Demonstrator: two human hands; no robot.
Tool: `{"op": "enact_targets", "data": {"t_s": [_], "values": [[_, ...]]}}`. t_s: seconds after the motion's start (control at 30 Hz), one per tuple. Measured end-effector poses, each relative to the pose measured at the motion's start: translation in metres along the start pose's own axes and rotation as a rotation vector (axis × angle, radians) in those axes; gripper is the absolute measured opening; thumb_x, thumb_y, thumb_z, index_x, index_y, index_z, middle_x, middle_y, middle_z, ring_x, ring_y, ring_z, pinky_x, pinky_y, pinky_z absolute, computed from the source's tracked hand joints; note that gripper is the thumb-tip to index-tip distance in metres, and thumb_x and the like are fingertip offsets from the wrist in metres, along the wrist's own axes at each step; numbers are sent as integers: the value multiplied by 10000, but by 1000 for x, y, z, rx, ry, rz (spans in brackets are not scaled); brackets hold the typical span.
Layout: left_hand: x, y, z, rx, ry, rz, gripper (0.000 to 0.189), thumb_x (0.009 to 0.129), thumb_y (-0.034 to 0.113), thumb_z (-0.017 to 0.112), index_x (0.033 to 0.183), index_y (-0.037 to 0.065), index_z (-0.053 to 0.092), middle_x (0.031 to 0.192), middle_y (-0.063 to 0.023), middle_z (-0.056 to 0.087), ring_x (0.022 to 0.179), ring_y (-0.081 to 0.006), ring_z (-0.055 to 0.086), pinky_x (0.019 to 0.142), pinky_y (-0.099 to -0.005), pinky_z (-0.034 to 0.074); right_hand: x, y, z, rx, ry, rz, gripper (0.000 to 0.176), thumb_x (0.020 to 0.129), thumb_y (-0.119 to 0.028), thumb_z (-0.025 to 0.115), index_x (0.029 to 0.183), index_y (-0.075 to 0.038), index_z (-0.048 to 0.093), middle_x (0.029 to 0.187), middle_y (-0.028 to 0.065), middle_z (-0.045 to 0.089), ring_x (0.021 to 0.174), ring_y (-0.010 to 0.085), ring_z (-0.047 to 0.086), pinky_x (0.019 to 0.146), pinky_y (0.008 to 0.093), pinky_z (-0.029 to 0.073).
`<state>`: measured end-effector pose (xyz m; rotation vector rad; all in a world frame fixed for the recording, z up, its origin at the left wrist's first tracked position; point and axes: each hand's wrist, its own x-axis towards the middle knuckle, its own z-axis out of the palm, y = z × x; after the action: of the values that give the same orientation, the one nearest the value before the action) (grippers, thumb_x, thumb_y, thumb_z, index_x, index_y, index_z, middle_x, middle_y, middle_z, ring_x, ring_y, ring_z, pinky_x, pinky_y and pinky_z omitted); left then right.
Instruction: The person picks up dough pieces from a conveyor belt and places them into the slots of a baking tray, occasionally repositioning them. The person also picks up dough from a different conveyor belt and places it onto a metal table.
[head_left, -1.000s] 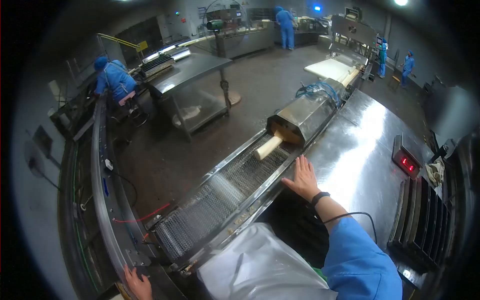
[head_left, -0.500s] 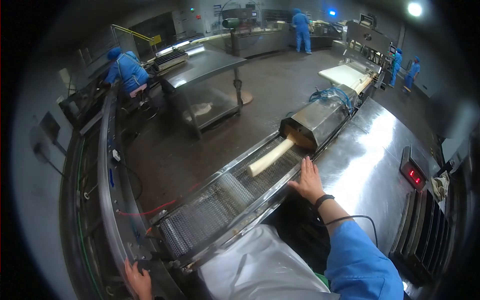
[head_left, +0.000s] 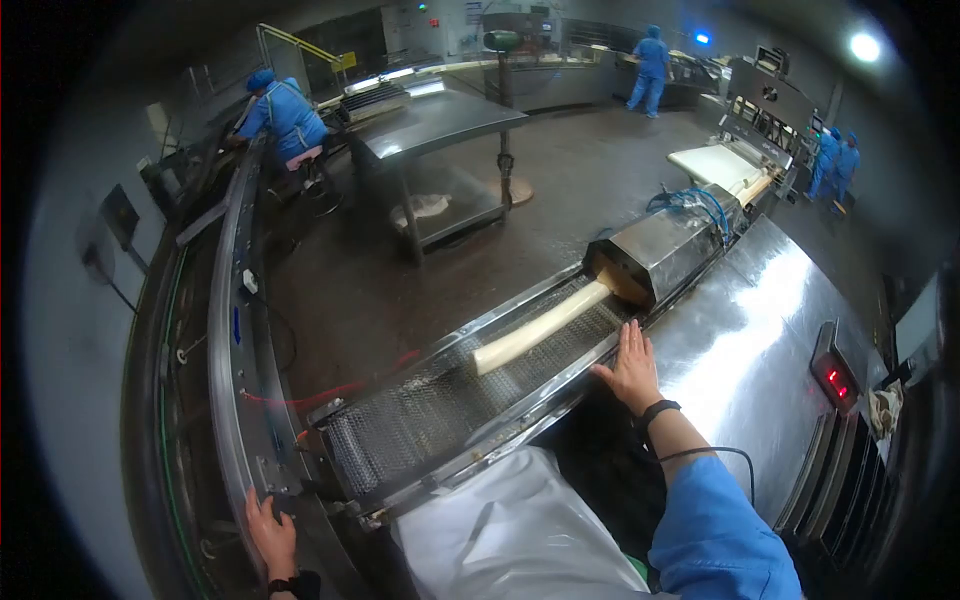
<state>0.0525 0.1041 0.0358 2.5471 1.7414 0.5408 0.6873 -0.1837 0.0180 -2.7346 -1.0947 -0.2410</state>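
A long pale roll of what looks like dough [head_left: 540, 332] lies on the wire-mesh conveyor belt [head_left: 410, 425], its far end inside the opening of a metal housing [head_left: 668, 245]. My right hand [head_left: 634, 372] rests on the near side rail of that conveyor, fingers outstretched, apart from the roll. At the lower left, my left hand [head_left: 270, 535] lies against the curved metal rail [head_left: 222, 330] with its fingers apart. Neither hand holds anything.
A steel worktop [head_left: 745, 320] on the right carries a red digital display [head_left: 835, 378]. Dark stacked trays [head_left: 835, 480] stand beside it. Across the floor is a metal table [head_left: 450, 125]. One co-worker [head_left: 288, 118] sits at the left line; several others stand farther back.
The pale roll has come farther out of the housing along the belt, toward the lower left. My view has shifted slightly left. Both hands stay on their rails.
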Motion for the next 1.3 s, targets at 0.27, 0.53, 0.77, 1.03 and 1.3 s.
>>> {"op": "enact_targets", "data": {"t_s": [0.27,0.53,0.77,1.03,1.3], "values": [[3,21,-1,10,55,-49,428,747,16,639,1167,-58,595,1439,-231,411,1352,-381,366,1124,-443,319,-1,-5,-9,25,-25,4,1040,832,-585,596,1459,132,177,1534,316,193,1445,394,195,1178,462,163],[54,161,65,-345,50,88,468,843,100,644,1274,-49,535,1389,-249,472,1319,-391,418,1117,-452,310,-1,0,-6,25,14,-3,1063,815,-631,594,1463,118,206,1546,289,200,1444,377,206,1173,475,176],[69,289,92,-468,-140,198,528,861,280,642,1303,12,538,1142,-212,603,1073,-397,561,947,-476,438,-1,-1,-8,31,-1,3,1044,820,-606,607,1467,110,209,1553,280,192,1453,361,194,1184,460,155],[48,312,64,-213,-248,363,505,829,327,674,1247,60,584,1059,-172,636,991,-352,602,901,-462,461,0,-3,-7,-13,-11,16,1062,817,-643,580,1474,102,203,1556,277,185,1456,356,190,1187,453,156],[12,247,31,-247,-199,377,457,769,325,757,1126,65,640,1003,-161,642,936,-371,612,818,-462,481,-2,2,-3,41,42,-20,1023,824,-597,608,1460,111,233,1543,287,208,1442,367,218,1177,465,179]]}}
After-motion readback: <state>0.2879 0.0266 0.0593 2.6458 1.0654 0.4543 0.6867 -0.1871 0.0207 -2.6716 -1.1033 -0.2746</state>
